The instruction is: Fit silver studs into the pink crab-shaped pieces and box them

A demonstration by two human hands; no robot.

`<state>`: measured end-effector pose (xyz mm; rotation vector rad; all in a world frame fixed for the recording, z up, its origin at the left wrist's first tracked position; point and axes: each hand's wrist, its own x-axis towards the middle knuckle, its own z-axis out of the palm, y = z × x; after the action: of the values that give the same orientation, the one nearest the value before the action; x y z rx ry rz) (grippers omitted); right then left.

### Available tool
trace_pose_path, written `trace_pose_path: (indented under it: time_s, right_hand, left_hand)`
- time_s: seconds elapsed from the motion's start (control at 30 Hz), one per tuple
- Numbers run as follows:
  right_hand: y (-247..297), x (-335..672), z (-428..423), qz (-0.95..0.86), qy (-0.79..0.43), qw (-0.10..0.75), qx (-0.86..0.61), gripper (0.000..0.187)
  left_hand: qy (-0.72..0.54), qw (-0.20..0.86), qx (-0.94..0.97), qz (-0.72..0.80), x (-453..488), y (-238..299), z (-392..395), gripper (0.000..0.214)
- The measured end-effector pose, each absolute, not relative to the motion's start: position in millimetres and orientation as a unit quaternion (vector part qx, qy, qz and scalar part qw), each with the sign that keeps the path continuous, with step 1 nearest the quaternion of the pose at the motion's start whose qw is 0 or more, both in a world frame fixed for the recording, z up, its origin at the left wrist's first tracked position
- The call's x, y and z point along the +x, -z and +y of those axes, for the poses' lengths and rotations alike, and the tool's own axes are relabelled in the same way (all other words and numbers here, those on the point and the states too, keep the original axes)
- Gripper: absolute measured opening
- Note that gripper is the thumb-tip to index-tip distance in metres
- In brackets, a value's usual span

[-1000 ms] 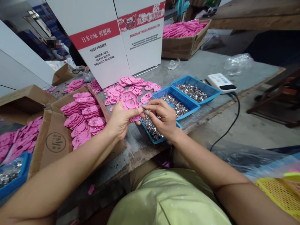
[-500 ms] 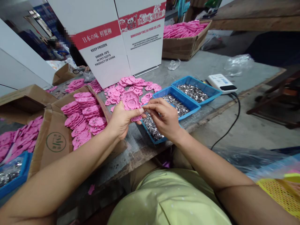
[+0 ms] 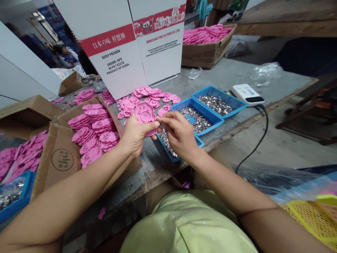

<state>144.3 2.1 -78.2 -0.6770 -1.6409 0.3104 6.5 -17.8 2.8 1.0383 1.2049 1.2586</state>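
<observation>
My left hand [image 3: 135, 135] grips a pink molded plastic piece [image 3: 145, 112] with a recessed middle, the thumb lying over its lower right edge. At that edge the fingertips of my right hand [image 3: 181, 135] are pinched together, close to the left thumb. Anything between them is too small to make out. Below the right hand is a blue tray [image 3: 200, 141] of small shiny metal parts, partly covered by the hand. Beyond it stand a second blue tray [image 3: 219, 123] and a third blue tray [image 3: 240, 104], both holding similar parts. Loose pink pieces [image 3: 129, 105] lie behind my left hand.
To the left, a cardboard box [image 3: 59, 175] holds stacked pink pieces. A white printed carton [image 3: 118, 80] stands upright at the back. Another cardboard box [image 3: 200, 56] is heaped with pink pieces. A white device [image 3: 246, 93] with a black cable sits at the right.
Both hands shift very slightly left in view, still together at the pink piece. Their grips look the same. A bare blue patch now shows in the middle tray.
</observation>
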Motion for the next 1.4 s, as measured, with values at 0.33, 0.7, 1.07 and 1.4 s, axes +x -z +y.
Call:
trace_pose_path:
  time_s: [0.33,0.7,1.07,1.4]
  right_hand:
    - [71,145,1,-0.682,-0.192,0.631,-0.317,0.016]
    - [66,138,0,-0.515,-0.513,0.613,-0.311,0.043]
    - [65,131,4,-0.531,-0.492,0.624,-0.294,0.030]
    - [43,167,21,-0.645,-0.409,0.572,-0.299,0.017]
  left_hand:
    - [-0.530,0.506,0.439,0.520,8,-3,-20,0.053]
    - [-0.549,0.493,0.431,0.520,8,-2,-20,0.048]
    - [-0.551,0.499,0.433,0.510,7,0,-19,0.055]
    - [-0.498,0.580,0.464,0.448,12,-4,-20,0.053]
